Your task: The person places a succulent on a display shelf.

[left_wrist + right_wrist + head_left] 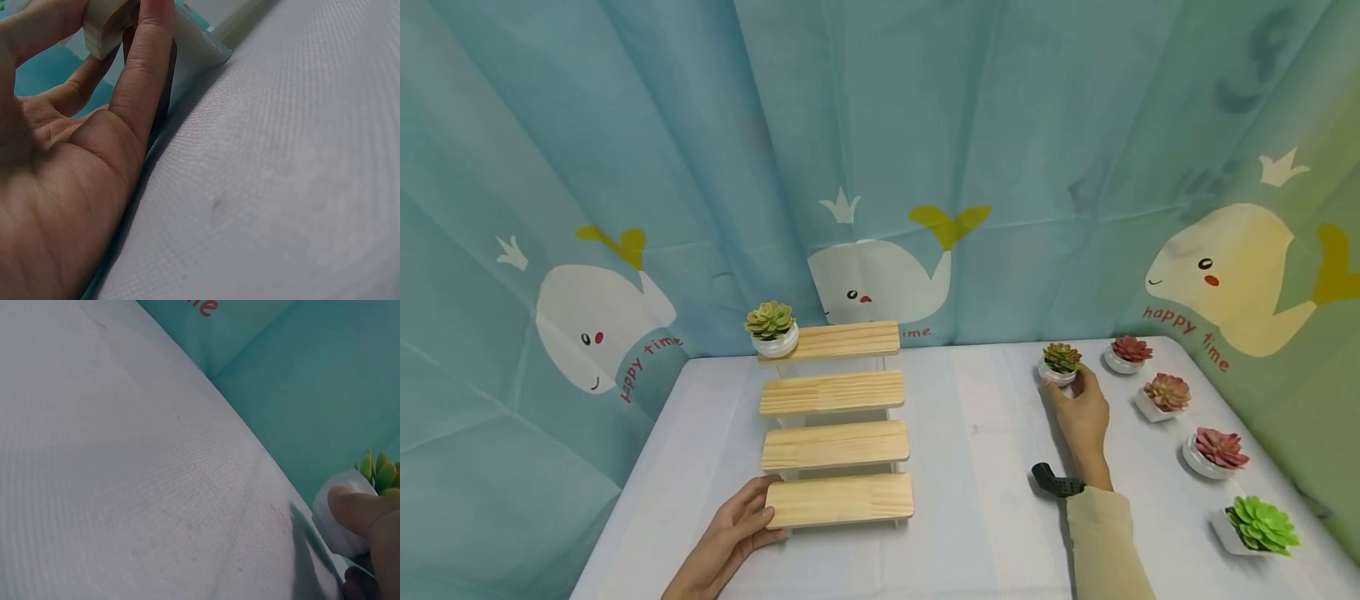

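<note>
Appearing only in the head view, one plant (771, 329) tops the stand (835, 446). Right hand (1084, 414) pinches another plant (1062, 358) in its fingers near the surface's (973, 475) far edge; left hand (733, 529) grips the stand's lowest tier (842, 499).

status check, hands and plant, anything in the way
Left hand holding left end of lowest shelf. Right hand pinching small potted succulent. No object seen between that pot and the shelves; another succulent occupies top shelf's left end.

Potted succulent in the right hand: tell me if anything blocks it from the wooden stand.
Nothing visible: only white cloth lies between the potted succulent and the wooden stand; the left hand holds the stand's left side.
</note>
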Tool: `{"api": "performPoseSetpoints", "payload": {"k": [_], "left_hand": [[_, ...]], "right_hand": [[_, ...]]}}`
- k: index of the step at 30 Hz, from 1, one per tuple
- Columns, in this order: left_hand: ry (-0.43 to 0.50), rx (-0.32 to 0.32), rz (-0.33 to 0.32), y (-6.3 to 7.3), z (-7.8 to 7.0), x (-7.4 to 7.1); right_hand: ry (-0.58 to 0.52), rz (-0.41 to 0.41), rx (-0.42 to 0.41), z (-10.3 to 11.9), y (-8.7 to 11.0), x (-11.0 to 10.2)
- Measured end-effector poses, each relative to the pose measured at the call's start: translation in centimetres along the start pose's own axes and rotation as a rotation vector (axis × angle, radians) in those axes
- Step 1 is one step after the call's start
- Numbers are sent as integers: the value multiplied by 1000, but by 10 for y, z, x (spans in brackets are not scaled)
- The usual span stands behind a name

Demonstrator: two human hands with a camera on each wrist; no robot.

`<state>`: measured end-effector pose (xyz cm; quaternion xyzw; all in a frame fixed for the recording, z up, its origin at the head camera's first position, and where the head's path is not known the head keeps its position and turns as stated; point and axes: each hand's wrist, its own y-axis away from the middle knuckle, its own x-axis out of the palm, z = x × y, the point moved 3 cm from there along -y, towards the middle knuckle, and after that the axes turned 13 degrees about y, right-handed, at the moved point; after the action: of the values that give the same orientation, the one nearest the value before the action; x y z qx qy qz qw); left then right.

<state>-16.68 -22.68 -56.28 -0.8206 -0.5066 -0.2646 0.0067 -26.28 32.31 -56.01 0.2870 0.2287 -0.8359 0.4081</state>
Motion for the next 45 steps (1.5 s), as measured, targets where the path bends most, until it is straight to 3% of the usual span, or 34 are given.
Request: {"api": "performPoseSetpoints", "payload": {"k": [13,21,29,34,45], "left_hand": [[13,9,23,2,1,1],[-5,-1,12,1,0,0],[-9,12,-11,0,-3,0],[7,19,1,-1,-3,0],[13,-5,12,1,0,-1]], "right_hand": [[27,197,-195,8,4,7],[-153,324,-233,25,9,11],[-289,371,-322,46,8,18],[-319,418,-326,62,12,19],[-402,487,-482,105,26,22]]}}
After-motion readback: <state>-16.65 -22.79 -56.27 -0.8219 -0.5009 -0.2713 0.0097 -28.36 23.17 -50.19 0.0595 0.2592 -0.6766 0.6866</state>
